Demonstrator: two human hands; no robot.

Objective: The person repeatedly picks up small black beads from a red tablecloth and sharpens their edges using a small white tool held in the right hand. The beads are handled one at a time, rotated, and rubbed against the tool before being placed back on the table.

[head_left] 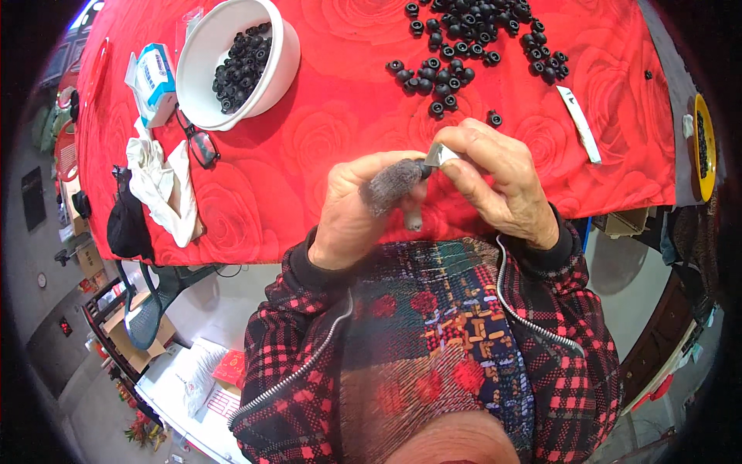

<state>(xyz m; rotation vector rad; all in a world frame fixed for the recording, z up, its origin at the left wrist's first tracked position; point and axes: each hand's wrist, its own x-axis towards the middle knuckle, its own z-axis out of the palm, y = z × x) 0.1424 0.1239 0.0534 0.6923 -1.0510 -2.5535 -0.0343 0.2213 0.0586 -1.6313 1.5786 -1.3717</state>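
Over red cloth (340, 85); left hand (352, 205) pinching part (425, 168)

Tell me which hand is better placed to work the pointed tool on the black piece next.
Right hand, I'd judge: its fingers already pinch the pointed tool, right beside the black piece. The left hand seems occupied holding that piece.

Black knob pile (483, 20) partly beyond the top edge
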